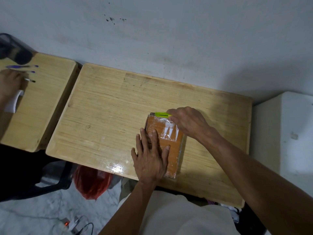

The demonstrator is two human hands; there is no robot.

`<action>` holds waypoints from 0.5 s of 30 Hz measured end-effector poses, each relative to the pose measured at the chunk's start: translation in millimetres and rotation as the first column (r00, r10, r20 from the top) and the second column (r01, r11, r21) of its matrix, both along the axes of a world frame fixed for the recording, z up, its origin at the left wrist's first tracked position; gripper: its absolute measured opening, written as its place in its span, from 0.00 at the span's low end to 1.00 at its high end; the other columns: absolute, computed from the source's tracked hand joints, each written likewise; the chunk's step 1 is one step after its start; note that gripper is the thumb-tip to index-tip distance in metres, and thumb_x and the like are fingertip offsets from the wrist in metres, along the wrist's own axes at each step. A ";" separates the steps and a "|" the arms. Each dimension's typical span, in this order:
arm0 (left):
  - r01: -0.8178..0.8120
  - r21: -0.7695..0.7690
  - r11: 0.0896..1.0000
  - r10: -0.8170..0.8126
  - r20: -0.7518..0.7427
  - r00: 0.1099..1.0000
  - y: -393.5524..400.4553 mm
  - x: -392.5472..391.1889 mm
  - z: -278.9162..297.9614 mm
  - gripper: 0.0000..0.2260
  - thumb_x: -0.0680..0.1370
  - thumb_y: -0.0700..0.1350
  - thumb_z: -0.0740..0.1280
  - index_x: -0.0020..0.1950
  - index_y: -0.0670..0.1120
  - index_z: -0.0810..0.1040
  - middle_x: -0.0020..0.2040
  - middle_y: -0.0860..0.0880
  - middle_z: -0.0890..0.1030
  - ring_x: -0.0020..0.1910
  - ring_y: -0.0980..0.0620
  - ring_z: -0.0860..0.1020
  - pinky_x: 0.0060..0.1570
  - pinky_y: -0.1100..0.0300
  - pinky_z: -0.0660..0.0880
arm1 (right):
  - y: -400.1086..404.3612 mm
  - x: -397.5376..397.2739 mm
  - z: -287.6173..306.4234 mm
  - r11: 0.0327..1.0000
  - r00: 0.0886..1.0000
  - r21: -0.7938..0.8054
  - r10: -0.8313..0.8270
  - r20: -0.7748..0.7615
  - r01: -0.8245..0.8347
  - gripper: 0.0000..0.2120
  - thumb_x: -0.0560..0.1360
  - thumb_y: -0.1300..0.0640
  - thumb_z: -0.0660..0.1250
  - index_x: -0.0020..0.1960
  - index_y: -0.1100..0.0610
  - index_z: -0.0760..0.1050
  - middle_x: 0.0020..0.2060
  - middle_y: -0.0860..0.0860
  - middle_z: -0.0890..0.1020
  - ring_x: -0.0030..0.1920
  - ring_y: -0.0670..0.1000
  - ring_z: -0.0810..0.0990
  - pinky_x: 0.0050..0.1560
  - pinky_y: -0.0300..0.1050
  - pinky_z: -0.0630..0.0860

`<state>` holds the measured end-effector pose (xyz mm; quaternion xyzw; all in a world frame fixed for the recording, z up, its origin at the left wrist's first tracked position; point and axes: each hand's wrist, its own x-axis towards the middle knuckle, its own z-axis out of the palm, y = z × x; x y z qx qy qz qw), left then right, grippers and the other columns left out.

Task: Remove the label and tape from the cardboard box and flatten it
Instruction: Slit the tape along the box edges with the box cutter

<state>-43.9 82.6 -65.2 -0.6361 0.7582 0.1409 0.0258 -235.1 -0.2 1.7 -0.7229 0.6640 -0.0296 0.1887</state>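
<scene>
Left hand (150, 160) flat on cardboard box (171, 150), fingers spread; right hand (188, 121) fingers pinch green cutter (161, 114) at far edge.

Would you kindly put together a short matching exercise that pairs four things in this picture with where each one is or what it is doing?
Things:
1. left hand
2. right hand
3. cardboard box
4. red plastic bag

Places or states:
A. on the floor below the near edge of the wooden table
B. pressed flat on top of the box
C. gripping a green utility knife at the box's far edge
D. lying on the table, wrapped in clear tape

Pairs: 1-B, 2-C, 3-D, 4-A
</scene>
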 end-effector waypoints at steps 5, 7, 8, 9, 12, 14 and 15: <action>-0.009 0.000 1.000 0.009 -0.003 1.000 0.7 0.6 0.7 0.33 0.81 0.67 0.49 0.82 0.53 0.51 0.82 0.43 0.46 0.80 0.38 0.53 0.69 0.35 0.63 | -0.4 3.7 -0.8 0.997 0.996 -0.057 0.039 -0.076 -0.043 0.11 0.83 0.52 0.59 0.61 0.51 0.76 0.41 0.52 0.82 0.40 0.56 0.81 0.32 0.45 0.72; -0.012 0.001 1.000 0.012 -0.008 1.000 0.5 -0.3 1.6 0.33 0.81 0.67 0.49 0.82 0.54 0.51 0.82 0.43 0.46 0.80 0.38 0.53 0.68 0.35 0.63 | 2.1 1.8 -0.1 0.996 0.993 -0.069 0.042 -0.110 -0.050 0.11 0.83 0.52 0.59 0.60 0.51 0.77 0.39 0.51 0.81 0.38 0.56 0.80 0.30 0.44 0.67; -0.014 0.005 1.000 0.014 -0.011 1.000 0.2 -0.8 2.0 0.33 0.81 0.68 0.49 0.82 0.54 0.50 0.82 0.43 0.45 0.80 0.39 0.52 0.69 0.35 0.63 | 3.6 -0.1 0.4 0.996 0.992 -0.070 0.044 -0.122 -0.052 0.11 0.83 0.51 0.58 0.60 0.51 0.76 0.39 0.51 0.80 0.37 0.56 0.80 0.31 0.43 0.66; -0.015 0.010 1.000 0.015 -0.013 1.000 0.0 -0.9 2.4 0.33 0.81 0.68 0.48 0.82 0.54 0.50 0.82 0.43 0.45 0.80 0.39 0.51 0.69 0.35 0.63 | 5.7 -2.5 1.0 0.996 0.990 -0.071 0.046 -0.131 -0.055 0.11 0.83 0.51 0.58 0.60 0.51 0.76 0.39 0.51 0.80 0.37 0.55 0.80 0.31 0.43 0.67; -0.016 0.019 1.000 0.016 -0.023 1.000 0.0 -1.0 3.4 0.33 0.81 0.68 0.48 0.82 0.55 0.50 0.82 0.43 0.45 0.80 0.39 0.51 0.69 0.35 0.63 | 13.0 -10.8 2.8 0.995 0.986 -0.067 0.059 -0.154 -0.070 0.12 0.83 0.50 0.57 0.61 0.51 0.75 0.42 0.51 0.81 0.40 0.55 0.80 0.34 0.44 0.70; -0.019 0.017 1.000 0.019 -0.028 0.999 0.2 -1.5 4.4 0.33 0.81 0.68 0.48 0.82 0.55 0.51 0.82 0.43 0.45 0.80 0.39 0.51 0.68 0.35 0.63 | 17.0 -14.4 4.1 0.995 0.988 -0.066 0.061 -0.140 -0.071 0.13 0.83 0.50 0.57 0.62 0.52 0.75 0.44 0.52 0.81 0.42 0.55 0.81 0.37 0.46 0.73; -0.021 0.019 1.000 0.022 -0.028 0.999 0.3 -2.0 4.7 0.32 0.81 0.68 0.48 0.82 0.55 0.51 0.82 0.44 0.45 0.80 0.39 0.51 0.68 0.35 0.63 | 18.3 -15.2 4.5 0.995 0.989 -0.067 0.063 -0.131 -0.072 0.13 0.83 0.49 0.57 0.63 0.52 0.74 0.45 0.52 0.81 0.43 0.55 0.81 0.38 0.46 0.74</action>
